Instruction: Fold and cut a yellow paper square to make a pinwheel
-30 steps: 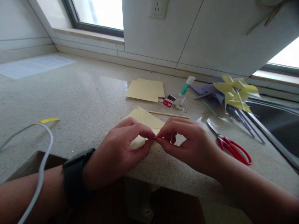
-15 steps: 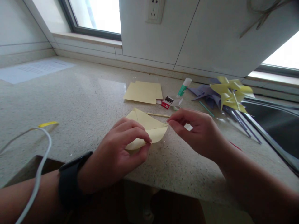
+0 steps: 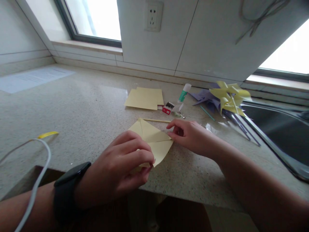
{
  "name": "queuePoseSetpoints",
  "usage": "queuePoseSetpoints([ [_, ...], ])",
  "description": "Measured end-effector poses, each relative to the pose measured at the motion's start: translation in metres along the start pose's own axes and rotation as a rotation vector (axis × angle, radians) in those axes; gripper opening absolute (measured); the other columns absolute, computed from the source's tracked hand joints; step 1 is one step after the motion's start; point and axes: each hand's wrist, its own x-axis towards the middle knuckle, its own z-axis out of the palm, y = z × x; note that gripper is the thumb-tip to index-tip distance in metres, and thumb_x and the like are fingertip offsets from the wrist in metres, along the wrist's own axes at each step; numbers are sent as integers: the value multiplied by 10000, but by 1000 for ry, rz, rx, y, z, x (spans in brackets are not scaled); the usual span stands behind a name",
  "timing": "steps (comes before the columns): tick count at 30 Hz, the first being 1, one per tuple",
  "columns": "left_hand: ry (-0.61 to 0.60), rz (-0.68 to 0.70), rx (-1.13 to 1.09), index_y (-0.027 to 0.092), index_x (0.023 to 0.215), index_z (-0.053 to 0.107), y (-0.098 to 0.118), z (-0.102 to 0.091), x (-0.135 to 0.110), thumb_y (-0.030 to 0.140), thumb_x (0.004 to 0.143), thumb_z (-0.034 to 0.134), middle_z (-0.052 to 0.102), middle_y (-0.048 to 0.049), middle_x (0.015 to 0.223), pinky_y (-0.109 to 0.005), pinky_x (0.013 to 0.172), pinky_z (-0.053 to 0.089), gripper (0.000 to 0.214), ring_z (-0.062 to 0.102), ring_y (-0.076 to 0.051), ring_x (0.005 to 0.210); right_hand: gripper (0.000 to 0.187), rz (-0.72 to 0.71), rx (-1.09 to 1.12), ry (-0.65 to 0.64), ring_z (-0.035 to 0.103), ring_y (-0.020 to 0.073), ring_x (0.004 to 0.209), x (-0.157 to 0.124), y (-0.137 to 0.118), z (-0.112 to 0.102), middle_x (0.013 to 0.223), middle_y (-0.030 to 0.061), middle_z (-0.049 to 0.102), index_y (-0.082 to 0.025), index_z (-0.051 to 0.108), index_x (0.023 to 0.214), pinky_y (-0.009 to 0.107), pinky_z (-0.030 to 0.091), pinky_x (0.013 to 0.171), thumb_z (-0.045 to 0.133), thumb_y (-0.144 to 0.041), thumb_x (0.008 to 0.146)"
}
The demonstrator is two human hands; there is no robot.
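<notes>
A square of pale yellow paper (image 3: 154, 143) with diagonal creases lies near the counter's front edge. My left hand (image 3: 125, 159), with a dark watch on its wrist, pinches the paper's near corner, which is lifted a little and curved. At the right corner is my right hand (image 3: 185, 135). Its thumb tip touches or nearly touches the paper, and a gap shows between thumb and index finger. Just behind the paper lies a thin wooden stick (image 3: 155, 120), its right end close to my right fingers.
Behind are stacked yellow sheets (image 3: 145, 98), a small red box (image 3: 167, 109) and a glue stick (image 3: 185, 92). Yellow and purple paper pinwheels (image 3: 230, 96) lie beside the sink (image 3: 277, 129). A white cable (image 3: 43, 170) runs at left, near a yellow strip (image 3: 48, 134). A printed sheet (image 3: 36, 77) lies far left.
My left hand has drawn the paper's near corner toward me, and the paper lies flatter. My right thumb and index finger have parted at the right corner. The view has shifted slightly.
</notes>
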Motion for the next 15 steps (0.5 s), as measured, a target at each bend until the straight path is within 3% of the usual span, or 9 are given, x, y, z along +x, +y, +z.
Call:
queuePoseSetpoints([
  [4,-24,12,75,204,1010,626,5,-7,1,74,896,631,695,-6,1003,-330,897,418,173,531,-186,979,172,-20,96,-52,596,117,629,-2,-1,0,740,-26,680,-213,676,1042,254,413,597,636,-237,877],
  [8,34,-55,109,208,976,620,15,-10,4,72,887,621,673,-2,973,-313,874,425,162,539,-176,959,135,-35,184,-80,551,112,602,-2,-1,-1,692,-33,635,-208,689,993,251,398,563,613,-221,881],
  [15,62,-494,-163,254,872,625,17,-10,8,208,895,620,623,35,885,-270,770,441,51,564,-151,869,126,-23,347,4,520,121,606,-2,0,-3,689,-22,609,-196,703,952,261,410,555,624,-250,870],
])
